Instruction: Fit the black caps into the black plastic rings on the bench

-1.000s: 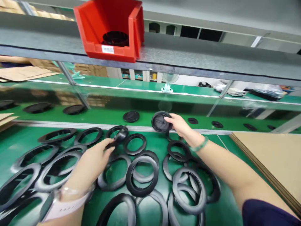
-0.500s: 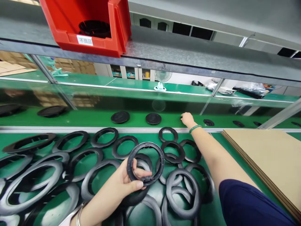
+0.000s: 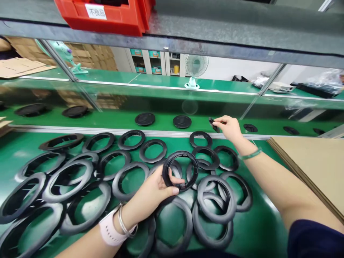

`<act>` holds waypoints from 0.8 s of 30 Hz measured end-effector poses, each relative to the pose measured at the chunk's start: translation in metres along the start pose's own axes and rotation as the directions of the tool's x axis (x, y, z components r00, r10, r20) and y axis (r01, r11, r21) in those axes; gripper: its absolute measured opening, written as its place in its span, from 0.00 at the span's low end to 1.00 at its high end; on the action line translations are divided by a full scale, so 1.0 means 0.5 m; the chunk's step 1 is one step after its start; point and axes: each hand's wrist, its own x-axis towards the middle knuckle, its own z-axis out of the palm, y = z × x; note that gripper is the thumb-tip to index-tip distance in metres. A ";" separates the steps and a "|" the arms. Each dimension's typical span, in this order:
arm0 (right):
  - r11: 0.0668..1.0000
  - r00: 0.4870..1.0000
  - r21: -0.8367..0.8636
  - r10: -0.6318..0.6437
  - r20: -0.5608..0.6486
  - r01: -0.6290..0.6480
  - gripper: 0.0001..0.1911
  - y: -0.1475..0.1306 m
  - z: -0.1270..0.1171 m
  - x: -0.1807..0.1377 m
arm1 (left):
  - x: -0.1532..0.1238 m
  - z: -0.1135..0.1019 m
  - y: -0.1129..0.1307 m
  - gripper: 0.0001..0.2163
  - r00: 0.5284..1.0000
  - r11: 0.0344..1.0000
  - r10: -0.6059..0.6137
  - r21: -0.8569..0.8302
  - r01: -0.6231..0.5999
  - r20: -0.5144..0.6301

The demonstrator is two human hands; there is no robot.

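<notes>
My left hand (image 3: 154, 191) is closed on a black plastic ring (image 3: 180, 175), holding it tilted up above several loose black rings (image 3: 129, 181) spread over the green table (image 3: 258, 229). My right hand (image 3: 228, 128) reaches out to the conveyor belt (image 3: 107, 123) and pinches a small black disc (image 3: 214, 124) by its edge. Two black round caps (image 3: 145, 119) (image 3: 182, 121) lie flat on the belt to the left of that hand.
A red bin (image 3: 107, 16) sits on the grey shelf above. Flat cardboard sheets (image 3: 309, 168) lie at the right. More small black discs (image 3: 250, 127) lie on the belt to the right, larger black caps (image 3: 75, 111) to the left. A small fan (image 3: 195, 70) stands behind.
My right hand has lifted a small black disc off the belt. My left hand has moved slightly right with the ring. The view has tilted down.
</notes>
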 end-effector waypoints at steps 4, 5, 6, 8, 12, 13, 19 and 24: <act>0.895 0.918 0.211 -0.397 -0.020 0.392 0.05 -0.158 -0.034 -0.197 | -0.002 0.011 -0.007 0.22 1.000 1.000 0.007 0.020 -0.007 0.015; 0.854 0.876 0.223 -0.482 -0.005 0.470 0.06 -0.185 -0.035 -0.238 | -0.003 0.014 -0.008 0.24 1.000 1.000 0.013 0.008 -0.013 0.018; 0.815 0.836 0.219 -0.549 -0.006 0.536 0.07 -0.204 -0.032 -0.273 | -0.005 0.018 -0.009 0.26 1.000 1.000 0.022 -0.007 -0.022 0.018; 0.754 0.769 0.187 -0.639 -0.019 0.630 0.09 -0.220 -0.016 -0.317 | -0.008 0.025 -0.010 0.31 0.999 0.999 0.041 -0.034 -0.041 0.006; 0.671 0.674 0.083 -0.739 -0.001 0.736 0.12 -0.203 0.018 -0.338 | -0.014 0.038 -0.008 0.34 0.996 0.997 0.073 -0.031 -0.074 -0.048; 0.654 0.654 0.054 -0.756 0.016 0.755 0.12 -0.198 0.023 -0.338 | -0.014 0.040 -0.007 0.34 0.996 0.997 0.072 -0.019 -0.073 -0.059; 0.609 0.607 0.004 -0.791 0.074 0.793 0.12 -0.198 0.028 -0.343 | -0.015 0.046 -0.001 0.34 0.997 1.000 0.012 -0.004 -0.013 -0.081; 0.583 0.583 -0.024 -0.811 0.034 0.812 0.12 -0.203 0.028 -0.347 | -0.017 0.051 0.003 0.36 0.997 0.999 -0.021 -0.035 0.018 -0.076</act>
